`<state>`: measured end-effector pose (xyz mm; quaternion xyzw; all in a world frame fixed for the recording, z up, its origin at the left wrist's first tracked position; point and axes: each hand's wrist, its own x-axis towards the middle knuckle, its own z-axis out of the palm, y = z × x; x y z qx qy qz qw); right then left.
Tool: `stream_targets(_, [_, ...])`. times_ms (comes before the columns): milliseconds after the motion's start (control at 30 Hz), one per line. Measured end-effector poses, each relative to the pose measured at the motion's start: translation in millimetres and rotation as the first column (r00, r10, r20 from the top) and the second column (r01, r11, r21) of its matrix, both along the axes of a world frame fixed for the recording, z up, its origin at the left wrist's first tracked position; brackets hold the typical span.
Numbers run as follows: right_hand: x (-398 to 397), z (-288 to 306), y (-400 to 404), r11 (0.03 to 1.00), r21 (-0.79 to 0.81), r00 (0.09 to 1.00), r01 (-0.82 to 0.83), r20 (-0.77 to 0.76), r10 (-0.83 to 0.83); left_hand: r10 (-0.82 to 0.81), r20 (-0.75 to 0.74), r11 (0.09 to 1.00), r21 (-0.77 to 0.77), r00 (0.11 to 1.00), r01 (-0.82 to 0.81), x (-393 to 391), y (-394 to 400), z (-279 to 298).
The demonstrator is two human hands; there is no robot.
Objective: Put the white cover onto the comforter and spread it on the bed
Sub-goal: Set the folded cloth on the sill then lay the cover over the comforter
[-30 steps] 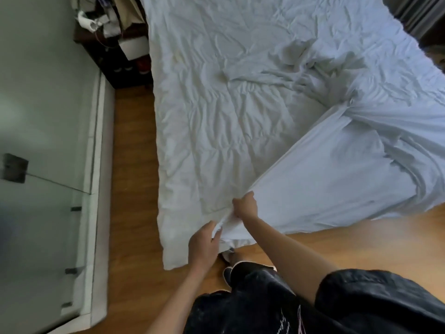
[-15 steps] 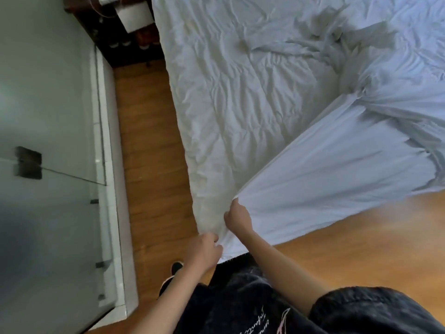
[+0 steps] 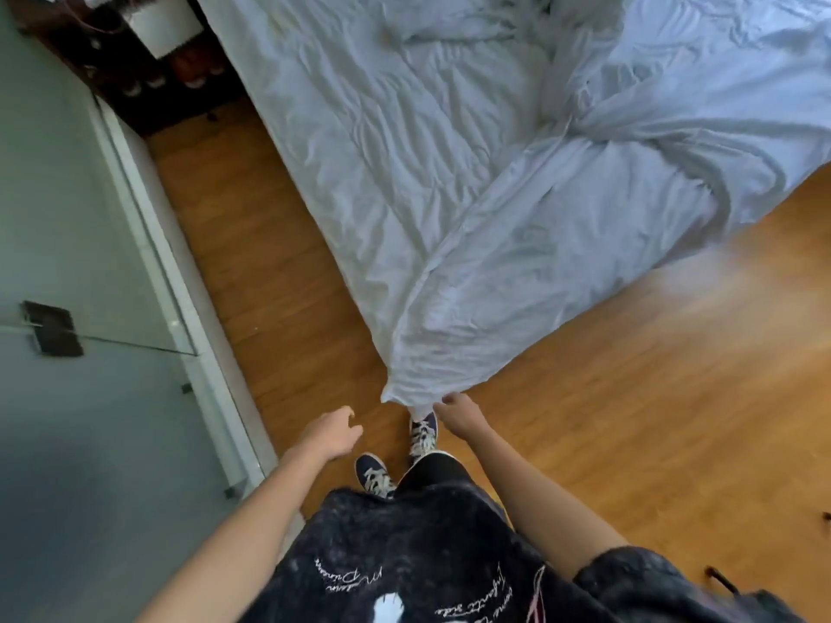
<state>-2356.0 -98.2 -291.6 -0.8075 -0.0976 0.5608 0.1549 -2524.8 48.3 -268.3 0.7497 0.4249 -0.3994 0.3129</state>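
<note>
— Where do your hands sit against the corner of the white cover (image 3: 562, 245)?

— Your right hand (image 3: 458, 413) is at that corner's tip, fingers curled at the hem where the cloth narrows to a point; it looks like a pinch, though the contact itself is small in view. Your left hand (image 3: 332, 431) hangs apart from the corner, to its left and a little nearer you, fingers loosely curled and holding nothing.

— And the cover itself?

— From the corner it stretches up and away across the bed, lying over the crumpled comforter (image 3: 382, 119), which spreads on the far side of it. The corner hangs off the bed edge above the wooden floor (image 3: 629, 420).

— What else lies near the corner?

— Your two laced shoes (image 3: 422, 436), directly below it. A glass partition (image 3: 90, 263) stands well left of it.
</note>
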Motion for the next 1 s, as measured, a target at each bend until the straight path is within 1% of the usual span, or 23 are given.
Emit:
stream_targets(67, [11.2, 0.0, -9.2, 0.997, 0.003, 0.996, 0.071, 0.055, -0.071, -0.011, 0.062, 1.0, 0.029, 0.998, 0.009, 14.1, 7.9, 6.8])
stream_targets(167, [23.5, 9.2, -7.8, 0.998, 0.018, 0.99, 0.063, 0.129, -0.065, -0.031, 0.118, 0.998, 0.053, 0.993, 0.025, 32.1, 21.9, 16.0])
stream_targets(333, [22.8, 17.9, 12.8, 0.999, 0.007, 0.99, 0.051, 0.131, -0.052, -0.081, 0.15, 0.995, 0.07, 0.985, 0.072, 40.5, 54.4, 24.5])
stream_targets(467, [14.3, 20.1, 51.0, 0.999, -0.004, 0.993, 0.034, 0.111, -0.033, -0.068, 0.121, 0.997, 0.035, 0.99, 0.064, 23.5, 100.7, 19.2])
stream_targets(567, [7.9, 15.9, 93.0, 0.998, 0.0, 0.991, 0.056, 0.125, -0.055, -0.068, 0.092, 0.998, 0.012, 0.993, 0.067, 8.1, 150.4, 8.7])
stream_targets(700, [-3.7, 3.8, 165.0, 0.991, -0.016, 0.979, 0.131, 0.159, -0.127, -0.098, 0.083, 0.995, -0.012, 0.992, 0.099, -12.1, 231.3, -7.7])
stream_targets(833, [-29.4, -1.2, 253.3, 0.98, -0.033, 0.962, 0.196, 0.202, -0.186, -0.218, 0.069, 0.976, 0.022, 0.973, 0.217, -39.1, 331.9, -12.8])
stream_targets(900, [-45.6, 6.2, 299.0, 0.985, -0.041, 0.969, 0.165, 0.193, -0.154, -0.285, 0.066, 0.958, 0.025, 0.956, 0.284, -49.7, 378.0, -1.8])
stream_targets(1000, [-61.4, 19.9, 363.9, 0.994, -0.03, 0.985, 0.11, 0.138, -0.104, -0.392, 0.069, 0.92, 0.033, 0.918, 0.39, -51.3, 449.9, 13.0])
